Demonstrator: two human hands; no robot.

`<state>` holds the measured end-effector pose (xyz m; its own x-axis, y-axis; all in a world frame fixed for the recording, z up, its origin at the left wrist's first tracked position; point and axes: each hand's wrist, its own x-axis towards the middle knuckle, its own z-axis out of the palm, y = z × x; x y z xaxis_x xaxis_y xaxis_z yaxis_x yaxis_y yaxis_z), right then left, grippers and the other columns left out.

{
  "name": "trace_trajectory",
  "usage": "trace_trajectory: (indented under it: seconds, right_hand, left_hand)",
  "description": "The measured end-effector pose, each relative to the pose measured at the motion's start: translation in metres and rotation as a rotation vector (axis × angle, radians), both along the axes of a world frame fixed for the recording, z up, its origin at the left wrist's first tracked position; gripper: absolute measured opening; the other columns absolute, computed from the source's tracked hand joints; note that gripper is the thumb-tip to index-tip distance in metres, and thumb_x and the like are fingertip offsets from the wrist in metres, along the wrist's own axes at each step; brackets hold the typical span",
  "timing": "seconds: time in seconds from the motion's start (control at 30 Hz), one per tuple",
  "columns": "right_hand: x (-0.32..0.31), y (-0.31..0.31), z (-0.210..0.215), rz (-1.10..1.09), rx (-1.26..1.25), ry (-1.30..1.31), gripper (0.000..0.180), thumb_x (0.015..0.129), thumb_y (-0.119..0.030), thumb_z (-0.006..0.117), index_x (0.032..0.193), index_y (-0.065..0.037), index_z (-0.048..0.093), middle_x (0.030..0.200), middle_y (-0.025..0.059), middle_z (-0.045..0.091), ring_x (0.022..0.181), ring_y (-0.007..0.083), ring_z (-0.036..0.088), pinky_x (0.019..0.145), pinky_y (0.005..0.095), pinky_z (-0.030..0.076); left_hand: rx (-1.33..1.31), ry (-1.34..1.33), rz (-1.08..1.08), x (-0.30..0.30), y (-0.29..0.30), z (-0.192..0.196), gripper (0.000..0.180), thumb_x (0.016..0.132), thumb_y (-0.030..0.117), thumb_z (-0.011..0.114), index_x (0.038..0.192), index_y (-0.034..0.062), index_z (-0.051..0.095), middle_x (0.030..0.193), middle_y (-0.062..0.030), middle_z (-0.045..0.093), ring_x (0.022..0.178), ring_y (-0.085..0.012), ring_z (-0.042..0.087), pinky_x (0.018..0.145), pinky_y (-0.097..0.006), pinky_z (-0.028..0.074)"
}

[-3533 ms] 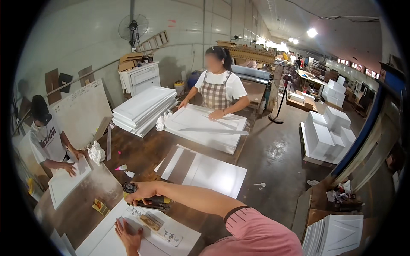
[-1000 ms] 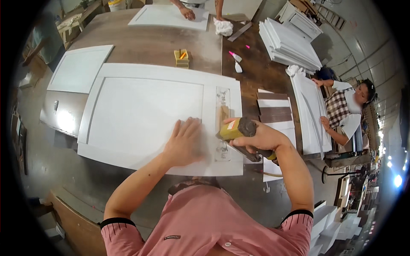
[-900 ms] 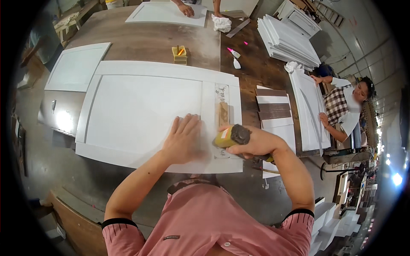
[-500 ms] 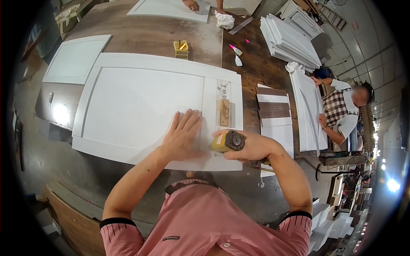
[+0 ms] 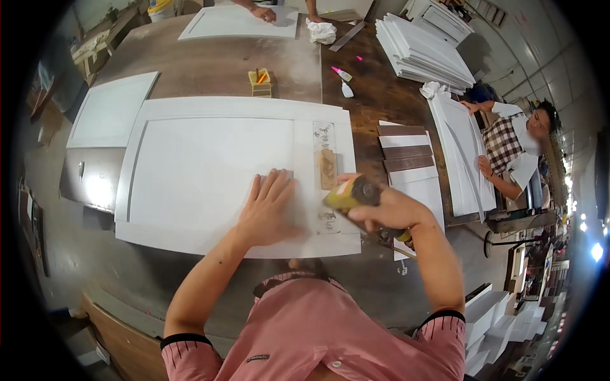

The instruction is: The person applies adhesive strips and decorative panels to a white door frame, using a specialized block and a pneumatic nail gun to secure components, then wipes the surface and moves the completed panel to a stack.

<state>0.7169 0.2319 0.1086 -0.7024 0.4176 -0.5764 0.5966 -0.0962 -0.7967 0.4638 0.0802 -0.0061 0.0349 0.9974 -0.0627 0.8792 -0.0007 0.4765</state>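
A large white framed cabinet door (image 5: 210,171) lies flat in front of me. My left hand (image 5: 270,206) rests on its lower right part, palm down with the fingers spread. In my right hand (image 5: 397,209) is a yellow and black power drill (image 5: 352,192), somewhat blurred, at the door's right edge. Its tip points left and is too blurred to make out. Between my hands, on the door's right frame piece, lies a thin clear template strip (image 5: 324,133) with handwriting and a wooden block (image 5: 327,168) fixed on it.
A smaller white panel (image 5: 111,111) lies at left, and a yellow box (image 5: 260,84) with sticks beyond the door. Glue bottles (image 5: 346,89), brown strips (image 5: 406,155) and stacked white panels (image 5: 422,54) sit to the right. A co-worker (image 5: 508,140) handles panels; another person's hand (image 5: 264,14) is at the far side.
My right hand has drawn the drill right, off the template's lower end, which now shows. My left hand stays flat on the door. The whole view has shifted slightly.
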Motion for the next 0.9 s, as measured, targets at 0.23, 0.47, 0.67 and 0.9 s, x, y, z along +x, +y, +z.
trace_trajectory:
  seconds: [0.23, 0.47, 0.67, 0.9]
  right_hand:
    - [0.058, 0.073, -0.101, -0.657, 0.114, 0.012, 0.071, 0.087, -0.025, 0.074, 0.151, -0.011, 0.048, 0.111, 0.0143, 0.071, 0.080, 0.0229, 0.067, 0.069, 0.0387, 0.055]
    - [-0.018, 0.110, -0.250, -0.917, 0.403, -0.131, 0.096, 0.090, -0.027, 0.066, 0.166, -0.005, 0.012, 0.158, 0.0427, 0.028, 0.137, 0.0558, 0.047, 0.117, 0.0527, 0.040]
    - [0.025, 0.091, -0.253, -0.874, 0.831, -0.028, 0.065, 0.095, -0.032, 0.065, 0.154, -0.010, 0.046, 0.125, 0.0320, 0.064, 0.113, 0.0461, 0.066, 0.100, 0.0473, 0.052]
    - [-0.033, 0.018, -0.101, -0.171, 0.983, -0.091, 0.070, 0.090, -0.031, 0.068, 0.153, -0.012, 0.046, 0.086, 0.0152, 0.070, 0.081, 0.0361, 0.069, 0.079, 0.0480, 0.050]
  left_hand:
    - [0.110, -0.003, -0.081, 0.007, 0.001, -0.021, 0.100, 0.077, 0.043, 0.081, 0.155, -0.0039, 0.039, 0.166, -0.0269, 0.031, 0.157, -0.0438, 0.021, 0.129, -0.056, 0.010]
    - [0.135, 0.140, -0.037, 0.024, 0.001, 0.002, 0.097, 0.093, 0.055, 0.067, 0.161, -0.0032, 0.030, 0.167, -0.0263, 0.029, 0.157, -0.0429, 0.020, 0.128, -0.060, 0.010]
    - [0.187, 0.059, -0.132, 0.038, 0.009, -0.008, 0.096, 0.092, 0.057, 0.067, 0.161, -0.0023, 0.033, 0.166, -0.0264, 0.031, 0.156, -0.0442, 0.022, 0.126, -0.063, 0.012]
    - [0.169, 0.075, -0.093, 0.036, 0.008, -0.007, 0.095, 0.092, 0.059, 0.067, 0.159, -0.0022, 0.037, 0.165, -0.0251, 0.035, 0.155, -0.0437, 0.025, 0.125, -0.064, 0.014]
